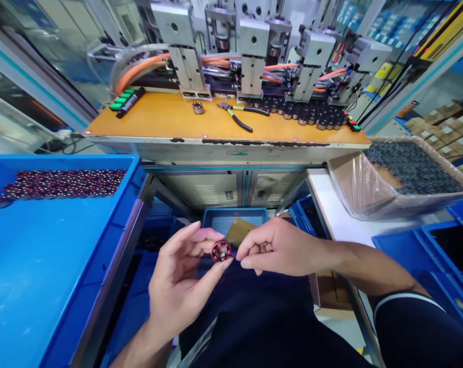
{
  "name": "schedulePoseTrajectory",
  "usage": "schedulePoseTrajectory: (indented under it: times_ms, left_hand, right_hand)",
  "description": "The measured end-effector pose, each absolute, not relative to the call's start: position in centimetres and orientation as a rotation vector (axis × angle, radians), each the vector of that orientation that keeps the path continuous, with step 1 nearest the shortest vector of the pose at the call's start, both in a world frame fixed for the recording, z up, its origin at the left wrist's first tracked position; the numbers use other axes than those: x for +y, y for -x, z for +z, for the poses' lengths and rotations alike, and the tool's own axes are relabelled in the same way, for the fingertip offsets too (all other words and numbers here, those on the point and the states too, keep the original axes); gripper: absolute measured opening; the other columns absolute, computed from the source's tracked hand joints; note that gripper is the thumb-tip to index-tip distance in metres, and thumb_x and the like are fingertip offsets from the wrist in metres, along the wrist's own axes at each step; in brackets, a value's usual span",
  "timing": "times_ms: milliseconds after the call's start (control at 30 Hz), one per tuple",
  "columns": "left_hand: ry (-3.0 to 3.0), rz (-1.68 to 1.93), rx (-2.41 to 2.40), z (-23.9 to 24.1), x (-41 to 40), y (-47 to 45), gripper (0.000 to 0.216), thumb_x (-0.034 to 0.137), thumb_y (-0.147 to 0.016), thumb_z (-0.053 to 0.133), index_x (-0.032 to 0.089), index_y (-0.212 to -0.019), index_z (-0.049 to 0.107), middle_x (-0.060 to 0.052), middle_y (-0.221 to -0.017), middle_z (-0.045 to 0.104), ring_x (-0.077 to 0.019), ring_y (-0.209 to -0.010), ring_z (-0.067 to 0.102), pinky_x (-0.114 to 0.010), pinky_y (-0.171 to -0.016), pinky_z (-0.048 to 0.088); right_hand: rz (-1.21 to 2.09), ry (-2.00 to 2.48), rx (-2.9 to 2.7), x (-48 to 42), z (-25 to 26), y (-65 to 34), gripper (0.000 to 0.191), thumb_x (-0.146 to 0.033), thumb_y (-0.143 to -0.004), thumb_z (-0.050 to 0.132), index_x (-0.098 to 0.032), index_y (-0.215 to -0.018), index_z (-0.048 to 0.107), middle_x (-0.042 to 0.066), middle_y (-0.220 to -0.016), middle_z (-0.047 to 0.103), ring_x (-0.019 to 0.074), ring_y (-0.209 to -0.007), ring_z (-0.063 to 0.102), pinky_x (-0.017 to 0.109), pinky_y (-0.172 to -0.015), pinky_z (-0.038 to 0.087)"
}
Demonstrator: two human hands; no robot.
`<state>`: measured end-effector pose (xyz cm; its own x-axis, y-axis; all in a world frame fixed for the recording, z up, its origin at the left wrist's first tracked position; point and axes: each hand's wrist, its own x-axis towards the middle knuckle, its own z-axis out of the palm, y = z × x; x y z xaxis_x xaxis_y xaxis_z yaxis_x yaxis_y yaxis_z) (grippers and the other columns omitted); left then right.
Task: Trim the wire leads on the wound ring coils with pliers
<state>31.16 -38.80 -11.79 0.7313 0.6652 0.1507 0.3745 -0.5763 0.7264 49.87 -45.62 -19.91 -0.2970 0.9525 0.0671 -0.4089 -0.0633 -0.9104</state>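
A small ring-shaped motor stator [221, 251] with red windings sits between the thumb and fingers of my left hand [183, 278], its open ring facing up toward me. Just to its right, my right hand [275, 249] has thumb and forefinger pinched together close to the stator's edge. A thin dark strand, perhaps a wire, shows at that pinch, but it is too small to make out. Both hands are above my lap, in front of the machine bench.
On the orange bench [147, 120] lie pliers [239, 113], a single stator [198, 108], a marker [130, 102] and rows of dark cylindrical parts [311, 113]. A blue tray [55, 255] with stators stands left. A plastic-lined box [354, 189] of black parts stands right.
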Motion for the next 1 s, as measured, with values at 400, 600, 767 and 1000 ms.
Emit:
schedulePoseTrajectory:
  times_ms: [400, 600, 767, 1000]
  left_hand:
    - [-2.167, 0.510, 0.641, -11.9, -38.7, -30.8, 0.083, -0.009, -0.083, 0.056, 0.033, -0.152, 0.035, -0.002, -0.126, 0.066, -0.0128, -0.113, 0.065, -0.023, -0.096, 0.057]
    - [-2.238, 0.532, 0.628, -12.2, -39.1, -30.9, 0.085, -0.008, -0.081, 0.060, 0.031, -0.153, 0.035, -0.009, -0.131, 0.061, -0.0163, -0.111, 0.066, -0.026, -0.093, 0.058]
    - [-2.153, 0.621, 0.693, -12.0, -38.9, -31.4, 0.085, -0.006, -0.079, 0.066, 0.034, -0.150, 0.040, -0.004, -0.111, 0.061, -0.0103, -0.091, 0.068, -0.021, -0.079, 0.061]
    - [-2.069, 0.546, 0.667, -11.7, -38.4, -30.9, 0.083, -0.008, -0.082, 0.058, 0.034, -0.151, 0.037, -0.005, -0.119, 0.065, -0.0123, -0.106, 0.067, -0.021, -0.088, 0.059]
  right_hand:
    - [1.669, 0.656, -0.722, -45.1, -20.5, -49.9, 0.035, -0.028, -0.064, 0.084, -0.009, -0.087, 0.065, 0.003, -0.078, 0.065, 0.0080, -0.070, 0.058, 0.021, -0.068, 0.047]
    - [1.662, 0.518, -0.453, -44.5, -19.6, -47.2, 0.027, -0.024, -0.068, 0.082, -0.009, -0.078, 0.061, 0.003, -0.078, 0.065, 0.0087, -0.072, 0.061, 0.022, -0.071, 0.047]
    - [1.572, 0.461, -0.331, -45.3, -20.0, -45.2, 0.030, -0.022, -0.067, 0.084, -0.011, -0.074, 0.057, 0.000, -0.070, 0.061, 0.0083, -0.064, 0.057, 0.021, -0.063, 0.046]
    - [1.565, 0.541, -0.430, -46.0, -20.2, -45.9, 0.032, -0.024, -0.072, 0.080, -0.010, -0.085, 0.055, 0.001, -0.076, 0.057, 0.0073, -0.067, 0.052, 0.021, -0.064, 0.042]
